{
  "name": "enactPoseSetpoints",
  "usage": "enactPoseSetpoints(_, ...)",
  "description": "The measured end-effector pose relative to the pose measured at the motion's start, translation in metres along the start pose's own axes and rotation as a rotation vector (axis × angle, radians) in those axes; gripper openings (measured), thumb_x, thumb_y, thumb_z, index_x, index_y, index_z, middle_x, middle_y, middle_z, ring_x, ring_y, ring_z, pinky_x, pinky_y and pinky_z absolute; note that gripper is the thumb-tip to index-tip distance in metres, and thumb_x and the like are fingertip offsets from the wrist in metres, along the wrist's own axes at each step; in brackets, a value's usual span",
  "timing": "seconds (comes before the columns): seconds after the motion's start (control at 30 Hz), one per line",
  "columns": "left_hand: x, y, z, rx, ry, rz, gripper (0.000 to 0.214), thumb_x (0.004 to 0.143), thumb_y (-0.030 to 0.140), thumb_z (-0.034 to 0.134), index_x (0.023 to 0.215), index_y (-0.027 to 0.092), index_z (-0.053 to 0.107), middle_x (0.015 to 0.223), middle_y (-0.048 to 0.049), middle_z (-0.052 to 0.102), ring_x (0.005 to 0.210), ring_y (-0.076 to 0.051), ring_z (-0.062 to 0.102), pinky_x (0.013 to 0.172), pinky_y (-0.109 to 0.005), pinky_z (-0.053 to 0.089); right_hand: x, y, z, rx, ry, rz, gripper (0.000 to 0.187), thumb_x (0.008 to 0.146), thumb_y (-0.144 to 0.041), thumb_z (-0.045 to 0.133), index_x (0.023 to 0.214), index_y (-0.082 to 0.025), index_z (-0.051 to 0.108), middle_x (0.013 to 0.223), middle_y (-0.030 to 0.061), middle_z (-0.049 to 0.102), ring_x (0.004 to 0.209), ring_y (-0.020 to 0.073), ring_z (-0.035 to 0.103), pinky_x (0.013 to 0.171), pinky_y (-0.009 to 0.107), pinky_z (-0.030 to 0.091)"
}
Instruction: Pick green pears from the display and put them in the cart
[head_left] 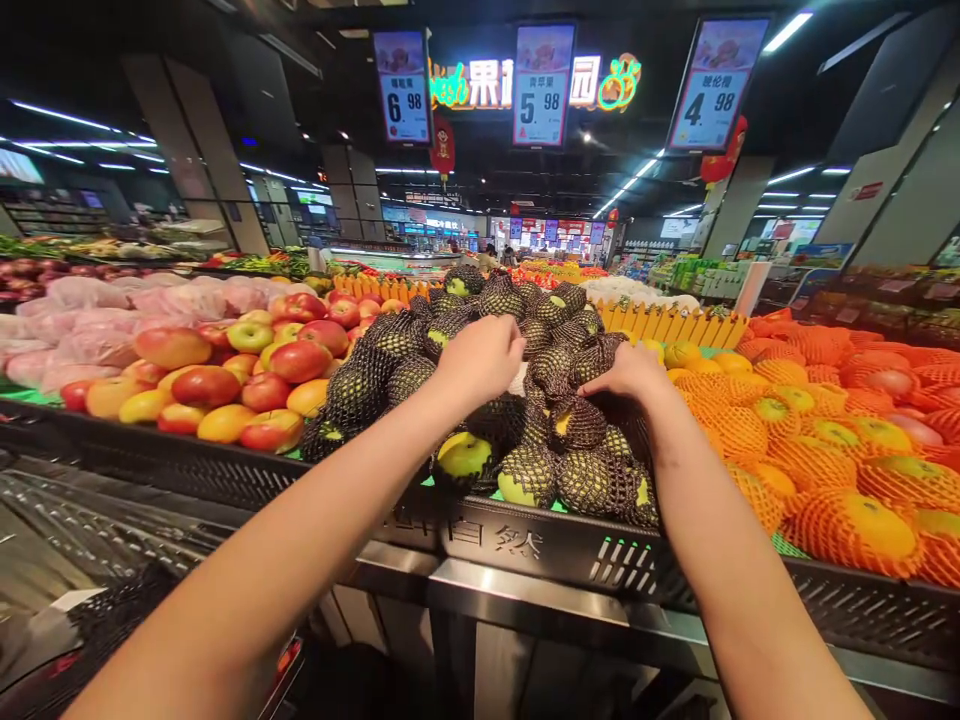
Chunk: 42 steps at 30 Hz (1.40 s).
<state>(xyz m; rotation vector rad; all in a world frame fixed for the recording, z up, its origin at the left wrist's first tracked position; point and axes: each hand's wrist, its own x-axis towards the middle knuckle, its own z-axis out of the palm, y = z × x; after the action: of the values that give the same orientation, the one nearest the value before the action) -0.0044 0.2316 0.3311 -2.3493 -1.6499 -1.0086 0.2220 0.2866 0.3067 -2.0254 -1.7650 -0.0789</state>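
Green apples in black foam nets are heaped in front of me. My left hand is over the middle of the heap with its fingers curled closed; what lies inside them is hidden. A small white piece shows just beside its fingertips. On the right side of the heap, my right hand has its thumb stretched along a netted green apple, its other fingers mostly hidden behind that fruit. Another netted apple, with a torn-looking opening in its net, lies just below the thumb.
Red and yellow apples fill the left side, beside pink-wrapped fruit. Oranges in orange nets lie at right. A black crate edge runs along the front. Price screens hang overhead; a yellow picket divider stands behind.
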Motion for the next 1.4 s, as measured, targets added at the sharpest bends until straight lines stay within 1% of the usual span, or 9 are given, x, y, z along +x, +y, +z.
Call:
enactPoseSetpoints(0.13, -0.007, -0.048, 0.003, 0.131, -0.013, 0.033, 0.017, 0.093, 0.029, 0.047, 0.087, 0.02, 0.06, 0.098, -0.0124, 0.068, 0.098, -0.032, 0.063, 0.091, -0.048, 0.049, -0.006, -0.005, -0.004, 0.096, 0.041, -0.157, 0.13, 0.049, -0.053, 0.093, 0.154, -0.013, 0.029, 0.145, 0.0271, 0.047, 0.134, 0.047, 0.044, 0.107, 0.06, 0.04)
enactPoseSetpoints(0.23, -0.012, -0.065, 0.014, 0.169, -0.003, 0.134, 0.016, 0.092, 0.027, 0.047, 0.095, 0.019, 0.061, 0.104, -0.0127, 0.069, 0.103, -0.031, 0.061, 0.096, -0.047, 0.048, -0.011, -0.009, -0.005, 0.203, 0.198, -0.288, 0.11, 0.066, -0.066, 0.08, 0.155, -0.022, 0.034, 0.144, 0.0206, 0.05, 0.134, 0.0434, 0.046, 0.108, 0.059, 0.039)
enactPoseSetpoints(0.43, 0.004, -0.042, 0.043, 0.119, -0.07, 0.235, 0.022, 0.09, 0.03, 0.051, 0.106, 0.018, 0.06, 0.116, -0.0136, 0.068, 0.113, -0.034, 0.059, 0.101, -0.049, 0.046, -0.012, -0.01, -0.005, 0.111, 0.1, -0.238, 0.033, 0.077, -0.053, 0.072, 0.09, -0.023, 0.071, 0.1, 0.0112, 0.072, 0.1, 0.034, 0.064, 0.081, 0.043, 0.049)
enactPoseSetpoints(0.6, 0.041, -0.018, 0.072, -0.011, -0.291, 0.204, 0.062, 0.078, 0.022, 0.064, 0.137, 0.014, 0.046, 0.141, -0.0199, 0.053, 0.13, -0.033, 0.055, 0.107, -0.044, 0.045, -0.014, -0.005, -0.013, 0.144, 0.075, -0.21, 0.026, 0.068, -0.039, 0.075, 0.075, -0.024, 0.055, 0.086, 0.0037, 0.068, 0.081, 0.0251, 0.061, 0.065, 0.033, 0.041)
enactPoseSetpoints(0.73, 0.067, -0.012, 0.092, 0.101, -0.447, 0.408, 0.105, 0.059, 0.005, 0.071, 0.154, 0.024, 0.031, 0.165, -0.022, 0.019, 0.143, -0.042, 0.041, 0.109, -0.048, 0.043, -0.014, 0.004, -0.022, 0.189, -0.056, -0.232, 0.038, 0.059, -0.033, 0.082, 0.072, -0.025, 0.047, 0.077, -0.0024, 0.058, 0.074, 0.0202, 0.055, 0.061, 0.03, 0.037)
enactPoseSetpoints(0.9, 0.104, -0.017, 0.103, -0.041, -0.519, 0.492, 0.082, 0.051, 0.019, 0.083, 0.129, 0.022, 0.058, 0.122, -0.013, 0.068, 0.111, -0.036, 0.065, 0.097, -0.043, 0.05, -0.014, 0.014, -0.028, 0.186, -0.169, -0.291, 0.044, 0.057, -0.027, 0.084, 0.092, -0.026, 0.058, 0.085, -0.0019, 0.05, 0.086, 0.022, 0.054, 0.074, 0.029, 0.043)
enactPoseSetpoints(1.0, 0.128, -0.028, 0.09, -0.237, -0.523, 0.394, 0.069, 0.041, 0.025, 0.087, 0.107, 0.028, 0.066, 0.093, 0.0013, 0.073, 0.092, -0.027, 0.068, 0.088, -0.036, 0.052, -0.017, 0.014, -0.029, 0.133, -0.24, -0.301, 0.047, 0.06, -0.028, 0.084, 0.103, -0.028, 0.065, 0.096, 0.0027, 0.051, 0.103, 0.0276, 0.054, 0.092, 0.036, 0.045)
enactPoseSetpoints(1.2, 0.184, -0.053, 0.037, -0.538, -0.306, 0.255, 0.065, 0.051, 0.034, 0.086, 0.111, 0.023, 0.064, 0.096, -0.0016, 0.072, 0.092, -0.024, 0.067, 0.086, -0.035, 0.052, -0.024, -0.001, -0.026, -0.046, -0.322, -0.249, 0.051, 0.064, -0.045, 0.084, 0.111, -0.028, 0.071, 0.117, 0.0114, 0.058, 0.122, 0.0369, 0.047, 0.103, 0.048, 0.041)
enactPoseSetpoints(1.4, 0.23, -0.044, 0.05, -0.02, 0.133, 0.041, 0.077, 0.068, 0.028, 0.08, 0.137, 0.02, 0.048, 0.128, -0.0185, 0.059, 0.115, -0.036, 0.06, 0.099, -0.048, 0.048, -0.024, -0.005, -0.023, -0.09, -0.321, -0.234, 0.059, 0.066, -0.056, 0.08, 0.116, -0.026, 0.071, 0.126, 0.0163, 0.057, 0.127, 0.0408, 0.044, 0.105, 0.053, 0.039)
